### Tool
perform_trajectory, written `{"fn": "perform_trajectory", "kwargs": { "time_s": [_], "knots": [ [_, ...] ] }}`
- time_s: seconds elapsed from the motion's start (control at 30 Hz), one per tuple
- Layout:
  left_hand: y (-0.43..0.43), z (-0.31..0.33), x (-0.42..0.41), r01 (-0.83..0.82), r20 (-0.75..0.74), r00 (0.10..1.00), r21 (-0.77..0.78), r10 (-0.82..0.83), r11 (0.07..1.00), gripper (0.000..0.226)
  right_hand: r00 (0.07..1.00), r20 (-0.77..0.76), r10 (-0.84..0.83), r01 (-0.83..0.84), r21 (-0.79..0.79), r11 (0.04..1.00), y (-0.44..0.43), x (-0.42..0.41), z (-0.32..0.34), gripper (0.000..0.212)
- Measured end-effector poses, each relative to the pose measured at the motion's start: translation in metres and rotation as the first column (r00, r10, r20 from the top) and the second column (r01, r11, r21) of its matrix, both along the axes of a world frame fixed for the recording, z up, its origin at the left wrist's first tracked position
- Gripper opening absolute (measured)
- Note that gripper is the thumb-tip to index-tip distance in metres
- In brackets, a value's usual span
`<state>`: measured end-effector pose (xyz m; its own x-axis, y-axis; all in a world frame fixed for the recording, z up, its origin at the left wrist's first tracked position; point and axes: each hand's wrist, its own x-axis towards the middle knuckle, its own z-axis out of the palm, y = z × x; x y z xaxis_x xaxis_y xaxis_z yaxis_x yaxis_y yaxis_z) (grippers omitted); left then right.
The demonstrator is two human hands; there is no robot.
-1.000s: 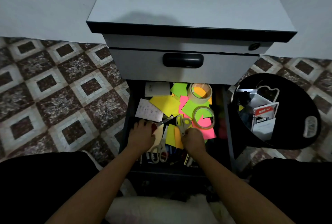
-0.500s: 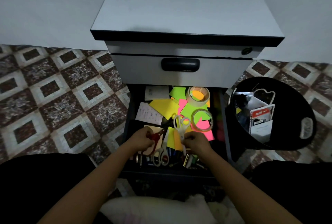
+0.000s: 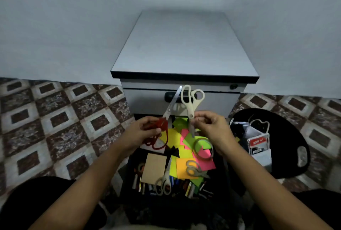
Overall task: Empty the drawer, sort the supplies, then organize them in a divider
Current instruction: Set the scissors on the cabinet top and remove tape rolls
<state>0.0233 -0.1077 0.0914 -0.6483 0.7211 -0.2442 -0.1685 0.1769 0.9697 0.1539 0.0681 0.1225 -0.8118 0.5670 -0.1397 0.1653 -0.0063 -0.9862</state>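
Lifting clear of the drawer [image 3: 131, 157], both hands have come up from among the supplies where they were reaching a second ago, each now with a pair of scissors. The left hand [image 3: 144, 133] grips the red scissors [image 3: 166, 117] by the handle loops, the blade slanting up and to the right. The right hand [image 3: 212, 128] pinches the cream scissors [image 3: 190, 104] near the pivot, handles up and blades hanging down. The hands are apart, the two pairs nearly crossing in front of the cabinet [image 3: 184, 45] and its shut upper drawer. That suggests emptying is under way, with like items taken together, though most of the load is still inside. Two grey scissors [image 3: 163, 185] lie near the drawer's front edge beside a brown card [image 3: 154, 168]. Bright sticky notes [image 3: 184, 167] are strewn across the middle under a tape roll [image 3: 203, 148], and pens [image 3: 184, 187] crowd the front edge. A black tub [image 3: 287, 137] holding packets stands just right of the drawer.
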Motion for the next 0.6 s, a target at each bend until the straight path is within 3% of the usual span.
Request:
{"fn": "perform_trajectory", "kwargs": {
  "time_s": [0.3, 0.53, 0.6],
  "knots": [
    [0.059, 0.124, -0.043, -0.061, 0.027, 0.998, 0.241, 0.056, 0.969, 0.020, 0.990, -0.140, -0.025, 0.039, 0.093, 0.995, 0.034, -0.047, 0.116, 0.009],
    [0.125, 0.164, -0.103, -0.183, 0.102, 0.980, 0.147, 0.170, 0.972, 0.021, 0.987, 0.037, -0.157, 0.152, 0.108, 0.982, 0.079, -0.122, 0.146, 0.003],
    [0.140, 0.163, -0.117, -0.192, 0.039, 0.981, 0.060, 0.190, 0.980, 0.019, 0.975, 0.106, -0.197, 0.183, 0.130, 0.974, 0.092, -0.144, 0.143, 0.016]
  ]
}}
